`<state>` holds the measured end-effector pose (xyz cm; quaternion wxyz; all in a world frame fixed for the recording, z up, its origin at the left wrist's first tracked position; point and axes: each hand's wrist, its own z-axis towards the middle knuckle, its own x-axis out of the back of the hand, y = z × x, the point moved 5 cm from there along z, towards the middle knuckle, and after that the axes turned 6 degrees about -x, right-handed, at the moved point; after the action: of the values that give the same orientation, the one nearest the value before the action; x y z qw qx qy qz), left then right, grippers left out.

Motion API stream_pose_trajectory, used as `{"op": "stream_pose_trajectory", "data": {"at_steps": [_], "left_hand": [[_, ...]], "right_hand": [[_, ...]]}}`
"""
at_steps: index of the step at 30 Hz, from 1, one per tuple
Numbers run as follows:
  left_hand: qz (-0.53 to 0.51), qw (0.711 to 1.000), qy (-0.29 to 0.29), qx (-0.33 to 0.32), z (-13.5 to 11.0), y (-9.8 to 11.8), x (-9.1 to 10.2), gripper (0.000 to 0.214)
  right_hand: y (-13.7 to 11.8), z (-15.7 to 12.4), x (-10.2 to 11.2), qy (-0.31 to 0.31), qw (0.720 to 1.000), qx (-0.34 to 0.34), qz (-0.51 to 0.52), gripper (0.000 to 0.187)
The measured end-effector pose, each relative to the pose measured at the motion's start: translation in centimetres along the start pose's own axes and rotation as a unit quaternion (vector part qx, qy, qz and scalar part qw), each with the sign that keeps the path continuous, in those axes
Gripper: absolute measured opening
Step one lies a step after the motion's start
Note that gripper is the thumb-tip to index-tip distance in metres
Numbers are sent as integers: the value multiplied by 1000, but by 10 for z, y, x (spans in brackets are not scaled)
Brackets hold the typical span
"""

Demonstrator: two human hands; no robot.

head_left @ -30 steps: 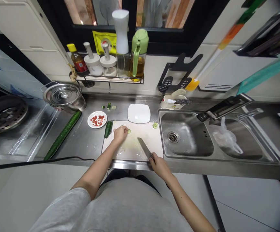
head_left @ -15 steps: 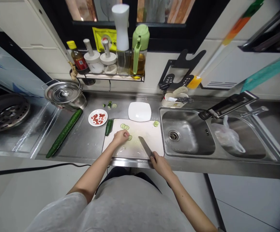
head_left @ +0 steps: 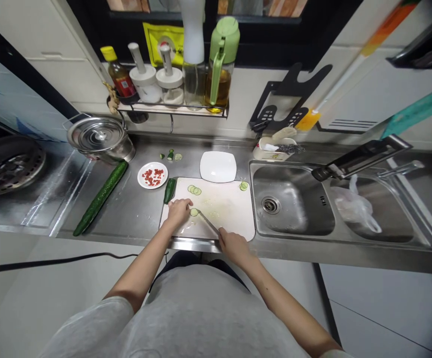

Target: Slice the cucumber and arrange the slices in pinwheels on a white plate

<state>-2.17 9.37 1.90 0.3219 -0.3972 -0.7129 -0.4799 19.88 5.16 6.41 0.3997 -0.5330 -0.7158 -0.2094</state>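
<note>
Knife (head_left: 209, 223) clasped in our right hand (head_left: 235, 247), we angle it at the cucumber round (head_left: 194, 212) on the cutting board (head_left: 232, 211), left hand (head_left: 179, 212) curled alongside, likely for steadying, though whether those fingers hold anything we cannot tell.

Nothing can really be read here tbh: dark marks (head_left: 179, 50) can be seen on the bright yellow rectangular packet (head_left: 155, 38), but they're too small and partly covered, and the red label (head_left: 129, 90) on the brown, yellow-capped bottle (head_left: 117, 70) is too blurry to be made out
</note>
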Motion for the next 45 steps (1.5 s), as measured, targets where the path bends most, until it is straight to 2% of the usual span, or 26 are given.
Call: {"op": "stream_pose_trajectory", "data": {"at_steps": [8, 21, 31, 45], "left_hand": [[-12, 1000, 5, -4, -2, -3, -6, 27], [-25, 1000, -8, -9, 0, -6, -7, 30], [-23, 1000, -6, -10, 2, -7, -8, 28], [-8, 1000, -15, -10, 1, -4, -5, 28]], "right_hand": [[-14, 10, 1, -9, 1000, 19, -10, 26], [-21, 12, 7, -24, 999, 22, -19, 28], [-22, 24, -3, -53, 998, 12, -26, 29], [-13, 5, -8, -64, 998, -5, -22, 27]]}}
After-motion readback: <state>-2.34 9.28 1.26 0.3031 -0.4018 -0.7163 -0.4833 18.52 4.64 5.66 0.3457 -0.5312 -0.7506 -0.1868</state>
